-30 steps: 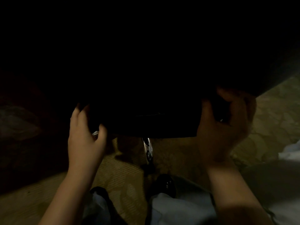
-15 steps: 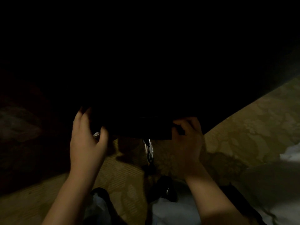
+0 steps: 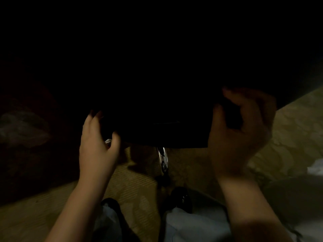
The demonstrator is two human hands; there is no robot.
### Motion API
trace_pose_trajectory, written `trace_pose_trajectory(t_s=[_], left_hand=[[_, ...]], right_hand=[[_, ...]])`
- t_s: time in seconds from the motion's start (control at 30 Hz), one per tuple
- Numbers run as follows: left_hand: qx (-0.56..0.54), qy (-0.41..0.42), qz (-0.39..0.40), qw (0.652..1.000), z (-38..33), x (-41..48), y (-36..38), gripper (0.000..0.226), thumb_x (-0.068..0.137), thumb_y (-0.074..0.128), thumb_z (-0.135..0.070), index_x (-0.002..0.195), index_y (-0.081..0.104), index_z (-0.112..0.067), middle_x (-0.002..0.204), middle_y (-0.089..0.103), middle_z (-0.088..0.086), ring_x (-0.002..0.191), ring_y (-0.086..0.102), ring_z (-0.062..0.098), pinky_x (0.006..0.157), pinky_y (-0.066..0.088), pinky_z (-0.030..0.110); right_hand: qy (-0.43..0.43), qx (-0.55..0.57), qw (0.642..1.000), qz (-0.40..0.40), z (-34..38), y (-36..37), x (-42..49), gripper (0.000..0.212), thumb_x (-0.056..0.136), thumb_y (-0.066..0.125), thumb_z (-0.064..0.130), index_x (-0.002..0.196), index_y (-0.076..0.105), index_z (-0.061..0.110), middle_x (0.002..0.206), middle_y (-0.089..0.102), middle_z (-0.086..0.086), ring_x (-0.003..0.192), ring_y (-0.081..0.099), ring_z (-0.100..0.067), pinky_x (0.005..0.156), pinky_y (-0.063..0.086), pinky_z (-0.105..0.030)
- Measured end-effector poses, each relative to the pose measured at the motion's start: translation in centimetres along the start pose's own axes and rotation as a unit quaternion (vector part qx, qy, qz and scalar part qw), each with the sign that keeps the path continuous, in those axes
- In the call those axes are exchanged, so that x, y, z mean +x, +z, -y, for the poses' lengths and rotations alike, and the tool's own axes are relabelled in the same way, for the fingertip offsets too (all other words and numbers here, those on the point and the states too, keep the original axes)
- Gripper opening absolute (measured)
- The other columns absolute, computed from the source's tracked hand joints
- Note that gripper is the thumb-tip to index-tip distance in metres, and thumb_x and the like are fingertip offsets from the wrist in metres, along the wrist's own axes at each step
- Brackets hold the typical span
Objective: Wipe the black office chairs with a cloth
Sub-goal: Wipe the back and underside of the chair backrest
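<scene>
A black office chair (image 3: pixel 157 84) fills the dark upper half of the head view, and only its lower edge stands out against the floor. My left hand (image 3: pixel 97 145) grips that edge at its left end, fingers over the top and thumb underneath. At the right end of the edge, my right hand (image 3: pixel 236 137) curls round a dark wad (image 3: pixel 230 117) that looks like the cloth and holds it against the chair. The dim light hides the cloth's outline.
A chrome stem (image 3: pixel 163 159) drops from under the chair to a patterned yellowish carpet (image 3: pixel 136 186). My black shoe (image 3: pixel 181 198) and pale trousers (image 3: pixel 192 224) are just below it. Something white (image 3: pixel 316 166) lies at the right edge, and a dark mass stands on the left.
My right hand swept left along the chair's lower edge to the middle, then back out to the right end. My left hand kept its grip in place.
</scene>
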State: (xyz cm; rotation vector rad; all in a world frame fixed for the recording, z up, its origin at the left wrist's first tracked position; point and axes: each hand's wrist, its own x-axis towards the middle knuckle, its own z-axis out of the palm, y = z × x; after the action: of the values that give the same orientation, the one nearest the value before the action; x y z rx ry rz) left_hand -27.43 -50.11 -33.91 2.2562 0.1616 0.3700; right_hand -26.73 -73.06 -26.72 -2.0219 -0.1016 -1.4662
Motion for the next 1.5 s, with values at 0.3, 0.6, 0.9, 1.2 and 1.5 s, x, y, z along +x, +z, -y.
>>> trace_pose_trajectory(t_s=[0.3,0.6,0.9,1.2,1.5], left_hand=[[0.005,-0.008,0.001,1.0,-0.2,-0.1,-0.2,0.059,0.093,0.057,-0.015,0.147,0.034,-0.013,0.156,0.025,0.005,0.135,0.018,0.002,0.107,0.023,0.024],[0.006,-0.025,0.008,1.0,0.1,0.1,-0.5,0.06,0.093,0.057,-0.017,0.147,0.032,-0.013,0.156,0.026,0.005,0.144,0.023,0.016,0.109,0.022,0.026],[0.006,-0.021,0.004,1.0,0.1,-0.1,-0.5,0.062,0.093,0.058,-0.019,0.148,0.031,-0.014,0.157,0.025,0.003,0.142,0.022,0.011,0.104,0.019,0.013],[0.002,-0.042,0.003,0.999,0.5,0.0,-0.7,0.062,0.094,0.057,-0.019,0.149,0.029,-0.013,0.158,0.023,0.003,0.143,0.023,0.017,0.108,0.024,0.028],[-0.006,-0.043,-0.006,0.999,0.9,0.3,-1.2,0.062,0.094,0.057,-0.021,0.149,0.03,-0.013,0.157,0.026,0.003,0.143,0.024,0.016,0.11,0.024,0.027]], right_hand=[[0.116,-0.102,0.955,0.255,-4.4,2.6,-9.3,0.024,0.069,0.069,-0.007,0.089,0.071,0.006,0.102,0.061,-0.015,0.092,0.063,-0.035,0.077,0.045,-0.027],[0.112,-0.092,0.959,0.244,-3.5,2.3,-8.1,0.021,0.071,0.068,-0.004,0.089,0.072,0.006,0.101,0.061,-0.015,0.093,0.06,-0.028,0.074,0.044,-0.023],[-0.008,0.006,1.0,0.03,0.7,1.0,-0.4,0.02,0.078,0.072,-0.005,0.096,0.069,0.003,0.105,0.057,-0.008,0.103,0.048,-0.002,0.091,0.034,-0.004],[0.135,-0.095,0.945,0.283,-4.7,2.8,-9.9,0.022,0.071,0.067,-0.005,0.09,0.071,0.006,0.103,0.061,-0.015,0.092,0.063,-0.031,0.076,0.044,-0.025],[0.174,-0.129,0.936,0.277,-4.5,2.4,-9.6,0.027,0.074,0.068,-0.012,0.095,0.071,0.006,0.112,0.06,-0.017,0.099,0.06,-0.034,0.073,0.037,-0.026]])
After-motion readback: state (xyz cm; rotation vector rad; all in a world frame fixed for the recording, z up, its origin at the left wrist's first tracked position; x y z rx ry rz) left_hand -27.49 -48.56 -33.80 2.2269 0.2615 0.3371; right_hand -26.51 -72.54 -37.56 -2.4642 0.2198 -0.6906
